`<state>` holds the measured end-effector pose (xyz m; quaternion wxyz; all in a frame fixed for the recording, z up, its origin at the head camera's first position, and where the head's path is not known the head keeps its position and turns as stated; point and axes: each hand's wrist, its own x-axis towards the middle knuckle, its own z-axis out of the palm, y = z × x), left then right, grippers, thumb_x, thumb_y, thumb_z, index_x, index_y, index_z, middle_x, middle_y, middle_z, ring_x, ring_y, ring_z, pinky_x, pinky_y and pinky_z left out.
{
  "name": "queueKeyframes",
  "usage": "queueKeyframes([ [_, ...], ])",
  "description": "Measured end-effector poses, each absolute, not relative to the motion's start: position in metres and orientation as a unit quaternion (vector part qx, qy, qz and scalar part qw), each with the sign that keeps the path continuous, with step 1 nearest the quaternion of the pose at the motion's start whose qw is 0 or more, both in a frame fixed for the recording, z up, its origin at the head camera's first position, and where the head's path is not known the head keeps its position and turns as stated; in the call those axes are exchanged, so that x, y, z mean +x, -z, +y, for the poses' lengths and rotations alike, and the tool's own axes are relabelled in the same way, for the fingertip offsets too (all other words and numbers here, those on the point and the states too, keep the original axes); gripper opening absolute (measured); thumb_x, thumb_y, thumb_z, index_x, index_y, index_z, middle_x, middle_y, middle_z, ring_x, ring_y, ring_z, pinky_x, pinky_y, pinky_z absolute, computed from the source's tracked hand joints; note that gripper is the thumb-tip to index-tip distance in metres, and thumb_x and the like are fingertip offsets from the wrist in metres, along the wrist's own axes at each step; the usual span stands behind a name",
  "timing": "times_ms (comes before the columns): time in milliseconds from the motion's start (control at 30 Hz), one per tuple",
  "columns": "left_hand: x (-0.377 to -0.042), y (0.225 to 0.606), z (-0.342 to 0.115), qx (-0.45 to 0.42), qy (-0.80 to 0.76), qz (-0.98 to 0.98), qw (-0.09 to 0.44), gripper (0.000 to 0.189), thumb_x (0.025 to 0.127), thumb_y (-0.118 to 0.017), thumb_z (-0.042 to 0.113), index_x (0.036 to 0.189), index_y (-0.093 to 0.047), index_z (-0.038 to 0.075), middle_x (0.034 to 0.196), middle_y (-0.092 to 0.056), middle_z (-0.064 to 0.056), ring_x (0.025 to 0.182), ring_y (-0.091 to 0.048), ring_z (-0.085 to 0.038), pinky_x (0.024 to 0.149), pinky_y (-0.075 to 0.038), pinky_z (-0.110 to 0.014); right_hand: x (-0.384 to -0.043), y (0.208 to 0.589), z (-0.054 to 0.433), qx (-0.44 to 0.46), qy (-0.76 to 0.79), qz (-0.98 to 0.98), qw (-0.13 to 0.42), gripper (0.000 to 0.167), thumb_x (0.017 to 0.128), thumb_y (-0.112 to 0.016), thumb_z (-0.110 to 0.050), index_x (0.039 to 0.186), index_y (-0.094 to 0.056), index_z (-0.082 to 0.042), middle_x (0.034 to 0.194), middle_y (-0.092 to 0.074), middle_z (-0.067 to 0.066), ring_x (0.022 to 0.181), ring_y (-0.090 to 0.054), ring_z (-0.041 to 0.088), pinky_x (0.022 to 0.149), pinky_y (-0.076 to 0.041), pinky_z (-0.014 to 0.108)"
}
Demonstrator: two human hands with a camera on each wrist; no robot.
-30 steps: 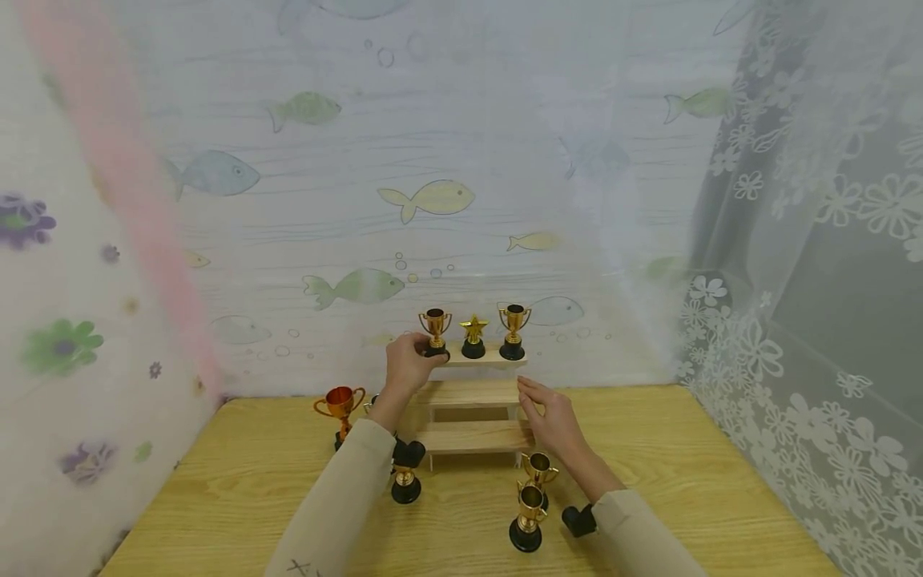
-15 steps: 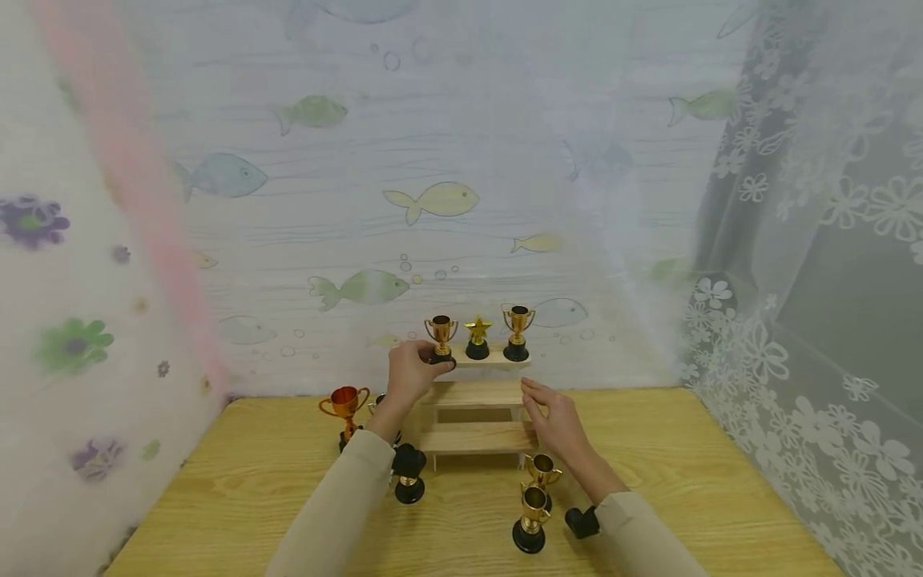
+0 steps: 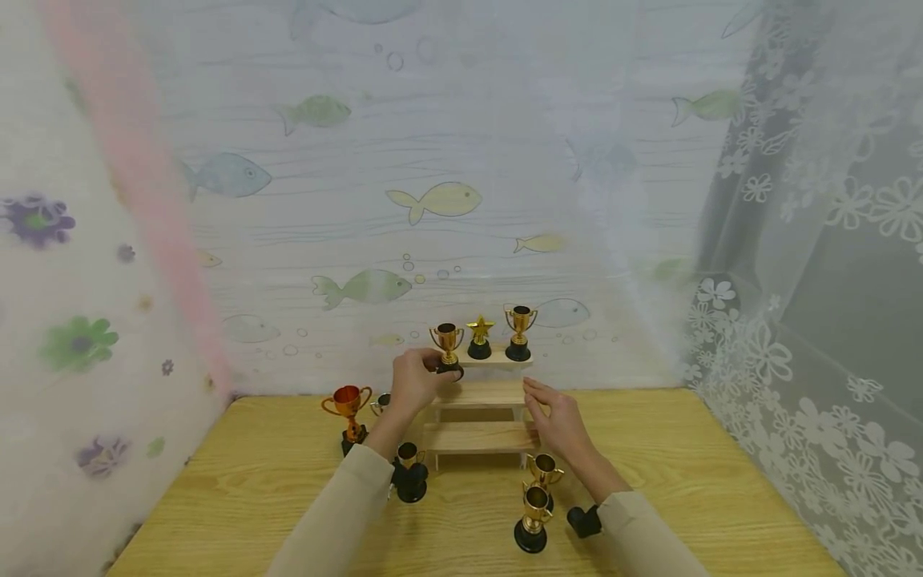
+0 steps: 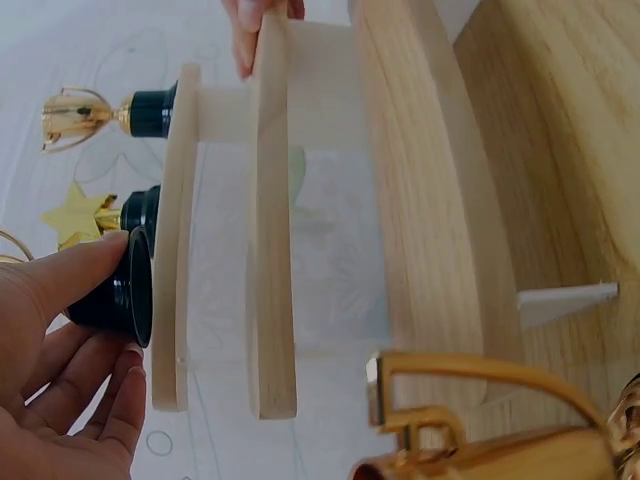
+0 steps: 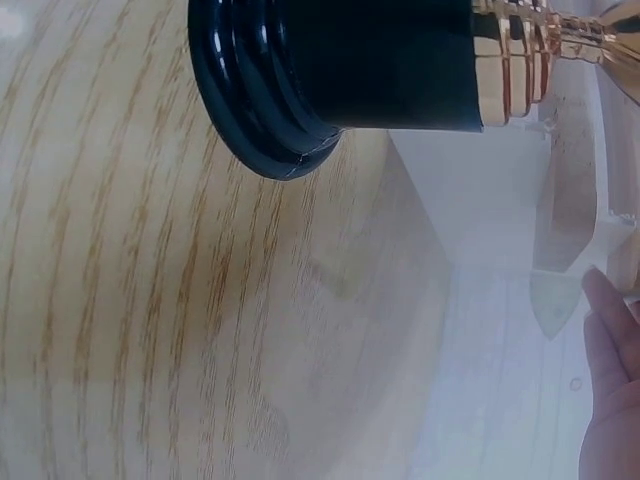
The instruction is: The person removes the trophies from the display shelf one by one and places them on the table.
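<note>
Found cup (image 3: 447, 336) pinched at base (image 4: 132, 295) in left hand (image 3: 417, 378); judged light, stiff, best held there; cannot tell grip of right hand (image 3: 558, 421), 4 o'clock from cup

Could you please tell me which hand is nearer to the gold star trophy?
Left. The left hand holds a gold cup just left of the gold star trophy. The right hand is lower and farther off, at the right end of the middle shelf.

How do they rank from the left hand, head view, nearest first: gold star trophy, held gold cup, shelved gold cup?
1. Held gold cup: pinched in the left hand.
2. Gold star trophy: middle of top wooden shelf.
3. Shelved gold cup: that shelf's right end.
</note>
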<state>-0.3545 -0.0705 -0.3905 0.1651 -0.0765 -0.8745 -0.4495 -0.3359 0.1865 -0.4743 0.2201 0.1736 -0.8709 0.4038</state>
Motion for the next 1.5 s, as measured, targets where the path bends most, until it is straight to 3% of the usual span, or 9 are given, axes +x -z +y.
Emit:
queueKeyframes([
  [533, -0.333, 0.403, -0.056, -0.125, 0.458, -0.867, 0.153, 0.03, 0.079, -0.09, 0.017, 0.104, -0.079, 0.006, 0.095, -0.076, -0.007, 0.089, -0.065, -0.026, 0.08, -0.053, -0.043, -0.336, 0.472, 0.187, 0.181, -0.404, -0.869, 0.222, 0.033, 0.106, -0.056, -0.011, 0.132, -0.064, 0.007, 0.143, -0.059, 0.019, 0.132, -0.055, 0.039, 0.107, -0.044, 0.055],
  [833, -0.326, 0.413, -0.048, -0.131, 0.468, -0.863, 0.138, 0.036, 0.078, -0.09, 0.012, 0.109, -0.076, 0.0, 0.096, -0.073, -0.01, 0.089, -0.065, -0.029, 0.078, -0.054, -0.042, -0.337, 0.472, 0.187, 0.179, -0.404, -0.869, 0.222, 0.033, 0.105, -0.057, -0.01, 0.133, -0.063, 0.008, 0.143, -0.058, 0.02, 0.133, -0.054, 0.04, 0.108, -0.043, 0.056],
  [1267, -0.314, 0.426, -0.037, -0.143, 0.468, -0.863, 0.129, 0.03, 0.077, -0.089, 0.008, 0.103, -0.077, -0.001, 0.09, -0.07, -0.009, 0.08, -0.06, -0.023, 0.069, -0.05, -0.036, -0.335, 0.471, 0.186, 0.164, -0.401, -0.876, 0.211, 0.035, 0.107, -0.056, -0.016, 0.135, -0.063, 0.004, 0.145, -0.058, 0.016, 0.134, -0.054, 0.037, 0.109, -0.043, 0.055],
  [1500, -0.304, 0.431, -0.032, -0.148, 0.458, -0.869, 0.113, 0.033, 0.079, -0.089, 0.012, 0.106, -0.076, 0.0, 0.092, -0.072, -0.008, 0.086, -0.064, -0.025, 0.075, -0.053, -0.041, -0.336, 0.472, 0.186, 0.164, -0.4, -0.876, 0.213, 0.035, 0.106, -0.056, -0.016, 0.134, -0.063, 0.005, 0.144, -0.058, 0.017, 0.134, -0.053, 0.037, 0.109, -0.042, 0.055],
])
